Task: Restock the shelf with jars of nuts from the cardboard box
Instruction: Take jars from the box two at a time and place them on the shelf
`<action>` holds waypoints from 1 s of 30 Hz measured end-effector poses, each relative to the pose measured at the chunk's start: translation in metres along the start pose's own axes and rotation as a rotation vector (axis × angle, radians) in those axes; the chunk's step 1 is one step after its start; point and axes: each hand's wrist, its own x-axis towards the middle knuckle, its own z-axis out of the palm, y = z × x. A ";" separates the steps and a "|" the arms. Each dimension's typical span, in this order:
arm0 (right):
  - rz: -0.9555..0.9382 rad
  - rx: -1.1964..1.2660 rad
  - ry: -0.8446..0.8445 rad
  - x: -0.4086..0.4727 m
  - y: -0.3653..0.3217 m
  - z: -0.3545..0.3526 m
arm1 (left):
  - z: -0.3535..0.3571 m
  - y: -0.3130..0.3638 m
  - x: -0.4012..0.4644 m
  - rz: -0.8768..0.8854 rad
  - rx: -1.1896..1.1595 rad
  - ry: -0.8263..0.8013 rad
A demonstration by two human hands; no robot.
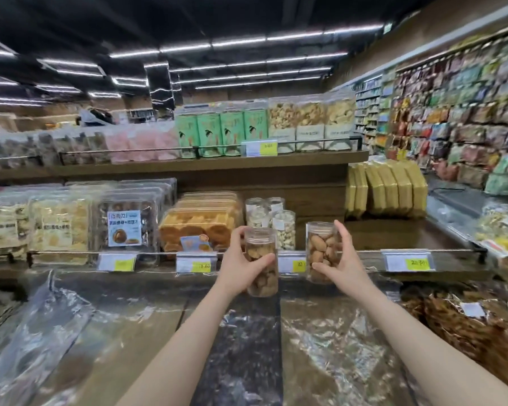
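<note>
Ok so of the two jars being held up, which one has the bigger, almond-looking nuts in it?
The jar in the right hand, gripped by the right hand. Its nuts are large, smooth ovals; the jar in the left hand holds smaller, lumpier pieces.

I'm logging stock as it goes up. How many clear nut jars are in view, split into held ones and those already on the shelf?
Held jars: 2, left jar in the left hand, right jar in the right hand
Shelf jars: 3
Total: 5

2 held nut jars (261, 262), 3 shelf jars (285, 230), 4 green pkgs (220, 133), 2 hands (241, 269).
</note>
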 end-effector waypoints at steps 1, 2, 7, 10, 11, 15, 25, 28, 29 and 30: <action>-0.004 -0.005 0.015 0.008 0.002 -0.004 | 0.005 0.005 0.015 0.021 0.000 -0.017; -0.012 -0.014 0.036 0.017 0.005 -0.008 | 0.011 0.010 0.031 0.041 -0.002 -0.031; -0.009 -0.020 0.127 0.047 0.013 -0.039 | 0.044 0.034 0.109 0.156 -0.042 -0.093; 0.002 0.013 0.168 0.061 0.022 -0.055 | 0.061 0.042 0.157 0.220 -0.040 -0.133; 0.008 0.009 0.182 0.066 0.027 -0.059 | 0.067 0.041 0.173 0.221 -0.017 -0.143; 0.029 0.017 0.195 0.082 0.047 -0.070 | 0.104 0.021 0.219 0.213 0.088 -0.153; 0.067 -0.014 0.174 0.106 0.071 -0.065 | 0.137 -0.012 0.247 0.207 0.283 -0.240; 0.070 -0.018 0.145 0.110 0.069 -0.060 | 0.130 -0.016 0.245 0.198 0.313 -0.259; 0.068 -0.016 0.140 0.112 0.068 -0.059 | 0.128 -0.016 0.245 0.196 0.328 -0.262; 0.062 -0.015 0.137 0.115 0.067 -0.057 | 0.128 -0.016 0.245 0.193 0.352 -0.270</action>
